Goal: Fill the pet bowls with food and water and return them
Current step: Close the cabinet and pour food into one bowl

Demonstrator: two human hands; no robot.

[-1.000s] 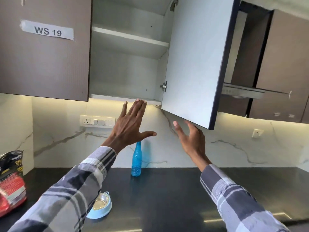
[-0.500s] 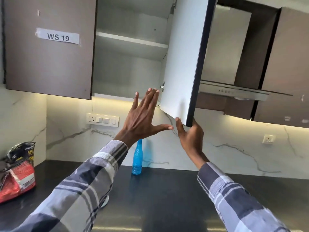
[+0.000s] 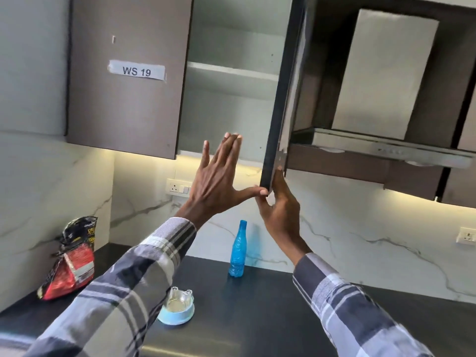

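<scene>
Marble-veined backsplash is running behind a dark countertop (image 3: 270, 305), and under-cabinet lights are glowing along it; above, a wall cabinet is standing with its door (image 3: 279, 99) swung out so that it is showing almost edge-on, its long axis vertical. The right hand (image 3: 279, 212) is reaching up to the door's bottom corner, fingers lying along the outer face and thumb under the edge, so it is holding that corner lightly; how tightly it is gripping I cannot tell. The left hand (image 3: 219, 176) is raised just beside it with fingers straight and spread, holding nothing; only its thumb tip is touching the same lower corner from the inner side. The shelves visible inside are showing no contents.

The task's things are all lying well below and nearer the body than the hands: a light blue pet bowl (image 3: 177, 309) with a clear insert is sitting on the counter under the left forearm; a blue water bottle (image 3: 238, 249) is standing upright against the backsplash, roughly below the gap between the wrists; a red and black food bag (image 3: 69, 261) is slumping at the far left. Judging by position, the left hand is nearer the bowl and bag, and the bottle is lying about midway; any reach for them is going to be downward and toward the body.
</scene>
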